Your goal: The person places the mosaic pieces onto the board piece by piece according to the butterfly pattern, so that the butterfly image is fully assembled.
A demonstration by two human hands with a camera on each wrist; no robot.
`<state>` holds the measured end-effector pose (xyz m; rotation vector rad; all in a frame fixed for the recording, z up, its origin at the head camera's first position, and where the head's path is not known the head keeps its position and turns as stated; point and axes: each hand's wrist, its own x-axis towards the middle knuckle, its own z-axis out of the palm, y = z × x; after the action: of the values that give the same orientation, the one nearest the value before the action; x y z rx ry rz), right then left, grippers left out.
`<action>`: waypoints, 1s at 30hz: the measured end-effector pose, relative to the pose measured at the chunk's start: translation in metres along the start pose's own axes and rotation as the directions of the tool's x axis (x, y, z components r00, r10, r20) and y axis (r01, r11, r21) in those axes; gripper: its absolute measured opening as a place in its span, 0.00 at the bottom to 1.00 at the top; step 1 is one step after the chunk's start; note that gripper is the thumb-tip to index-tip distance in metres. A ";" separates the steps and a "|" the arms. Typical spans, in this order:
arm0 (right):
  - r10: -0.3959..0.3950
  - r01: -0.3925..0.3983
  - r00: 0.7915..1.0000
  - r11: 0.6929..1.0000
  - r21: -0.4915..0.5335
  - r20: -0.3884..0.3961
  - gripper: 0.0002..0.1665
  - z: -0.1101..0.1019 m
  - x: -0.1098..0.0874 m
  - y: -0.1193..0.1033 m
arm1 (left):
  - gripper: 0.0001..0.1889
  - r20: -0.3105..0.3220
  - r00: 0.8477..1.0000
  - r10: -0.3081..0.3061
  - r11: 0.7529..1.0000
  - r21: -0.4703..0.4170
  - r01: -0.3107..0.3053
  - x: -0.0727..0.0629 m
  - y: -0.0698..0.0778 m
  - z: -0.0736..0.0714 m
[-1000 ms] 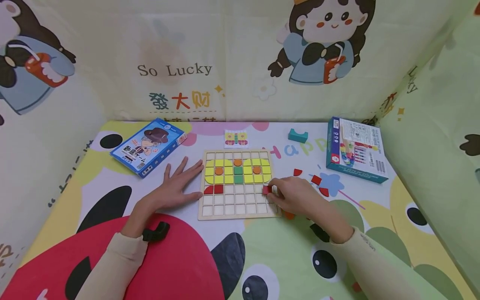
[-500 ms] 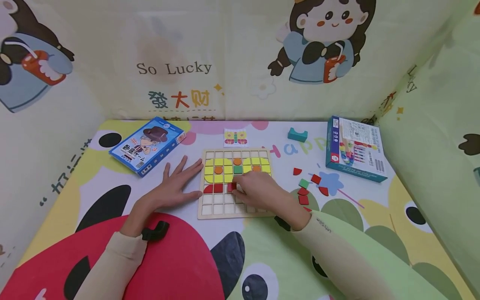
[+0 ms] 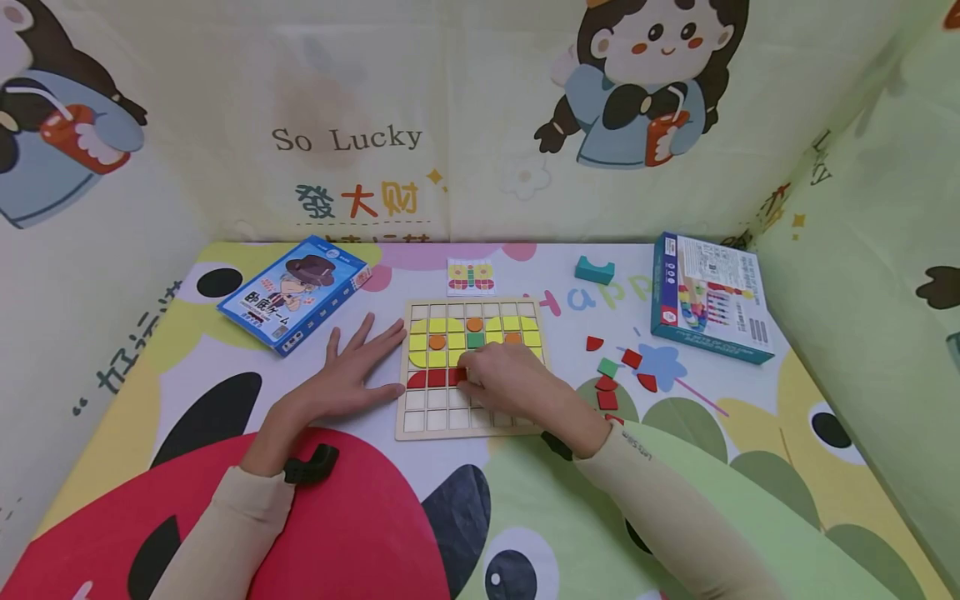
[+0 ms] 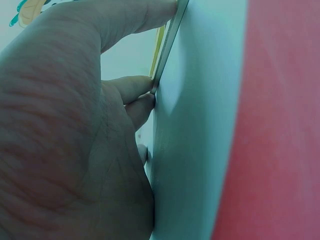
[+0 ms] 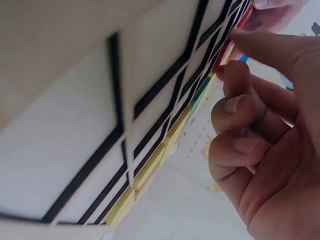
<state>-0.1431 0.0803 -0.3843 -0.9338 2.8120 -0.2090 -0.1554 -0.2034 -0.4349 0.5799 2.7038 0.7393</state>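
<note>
The wooden grid board (image 3: 472,434) lies flat on the table. Yellow tiles (image 3: 456,340), orange round tiles (image 3: 475,324) and a green square tile (image 3: 476,340) fill its upper part. Below them, red tiles (image 3: 437,378) start a row from the left edge. My right hand (image 3: 506,379) pinches a red square tile (image 5: 220,59) between thumb and index finger, at the third cell of that row; its other fingers curl. My left hand (image 3: 347,379) is spread, fingertips and thumb touching the board's left edge. In the left wrist view its fingers (image 4: 132,87) meet that edge.
Behind the board lies a butterfly picture card (image 3: 471,277). Loose red tiles (image 3: 607,401) and a green tile (image 3: 607,367) are scattered right of it. A blue box (image 3: 296,292) stands left, a teal box (image 3: 712,300) right, with a teal notched block (image 3: 595,270) between.
My right hand has carried the red square tile leftward from the board's right edge to beside the two red tiles, and lowered it into line with them. My left hand stays put.
</note>
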 end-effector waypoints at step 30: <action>0.330 -0.323 0.944 0.924 0.204 -0.004 0.18 -0.014 -0.119 0.134 | 0.52 -0.004 1.000 -0.003 1.000 0.020 0.003 -0.001 0.002 0.000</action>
<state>-0.1298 0.2597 -0.3812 -0.4123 2.8579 -0.4579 -0.1537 -0.2023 -0.4332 0.5797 2.7182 0.7135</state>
